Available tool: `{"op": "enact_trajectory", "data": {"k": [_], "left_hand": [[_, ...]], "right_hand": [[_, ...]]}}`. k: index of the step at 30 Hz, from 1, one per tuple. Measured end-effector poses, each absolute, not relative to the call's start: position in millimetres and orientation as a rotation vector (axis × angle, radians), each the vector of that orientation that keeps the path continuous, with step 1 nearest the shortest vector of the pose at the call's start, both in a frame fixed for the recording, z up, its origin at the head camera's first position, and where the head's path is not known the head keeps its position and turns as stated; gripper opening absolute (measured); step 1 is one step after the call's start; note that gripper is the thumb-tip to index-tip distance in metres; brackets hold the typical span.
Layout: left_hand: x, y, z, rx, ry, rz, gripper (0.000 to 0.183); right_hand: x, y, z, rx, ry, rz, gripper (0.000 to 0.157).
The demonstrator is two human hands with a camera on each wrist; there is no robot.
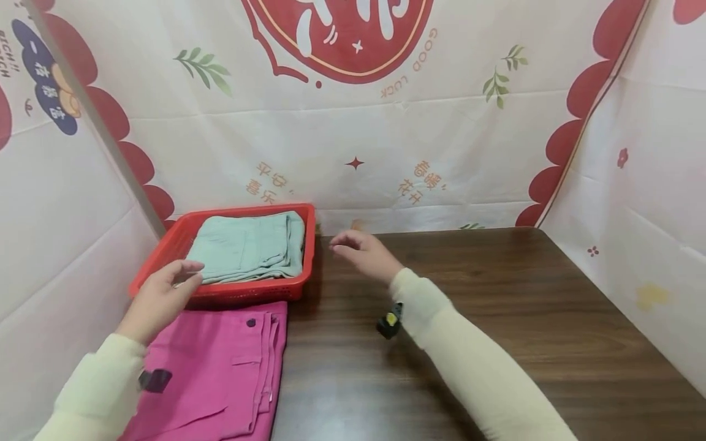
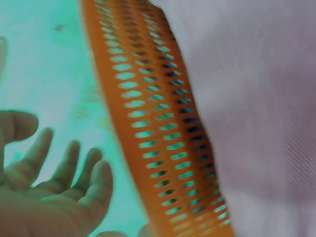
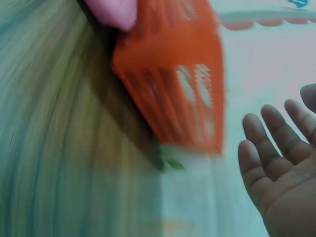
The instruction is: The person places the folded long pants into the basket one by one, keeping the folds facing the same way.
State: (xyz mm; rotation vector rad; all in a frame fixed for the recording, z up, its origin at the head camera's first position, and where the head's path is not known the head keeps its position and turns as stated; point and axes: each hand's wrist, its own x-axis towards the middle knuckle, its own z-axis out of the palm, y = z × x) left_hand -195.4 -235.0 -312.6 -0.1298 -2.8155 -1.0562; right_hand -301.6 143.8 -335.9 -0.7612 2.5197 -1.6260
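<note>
A red plastic basket point(image 1: 309, 257) with slotted walls stands at the back left of the table, and folded light-green cloth point(image 1: 242, 245) lies inside it. In front of the basket is a folded magenta garment point(image 1: 204, 367) with a dark button. My left hand point(image 1: 165, 294) hovers over the basket's front left corner, its fingers loosely bent and holding nothing. To the right of the basket my right hand point(image 1: 366, 254) is in the air, apart from the wall, also with nothing in it. Both wrist views show relaxed, spread fingers beside the basket's slotted side point(image 3: 173, 89).
The brown wooden table point(image 1: 496, 318) extends to the right of the garment. Printed white fabric point(image 1: 353, 135) hangs behind the table, with more along the left and right sides. A small dark device point(image 1: 389, 324) is strapped at the right wrist.
</note>
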Motion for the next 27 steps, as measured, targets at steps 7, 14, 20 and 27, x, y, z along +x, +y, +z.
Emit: {"op": "enact_trajectory", "data": {"k": [7,14,20,27], "left_hand": [[-131.1,-245.8,-318.1,-0.307,-2.912,-0.954,0.044],[-98.8,-272.7,-347.4,-0.404,-2.937,-0.749,0.041],[-92.0,-299.3,-364.9,-0.247,-3.021,-0.614,0.052],[-105.3,-326.5,-380.0,0.004,-3.225,-0.751,0.07]], "right_hand": [[-258.8,242.2,-322.6,-0.774,2.637,-1.622,0.025],[-178.9,335.8,-327.2,-0.577,2.863,-1.549,0.024],[-110.7,399.2,-351.7,-0.376,3.018,-1.462,0.023],[-64.7,450.2,-399.5,-0.082,3.05,-1.343,0.024]]}}
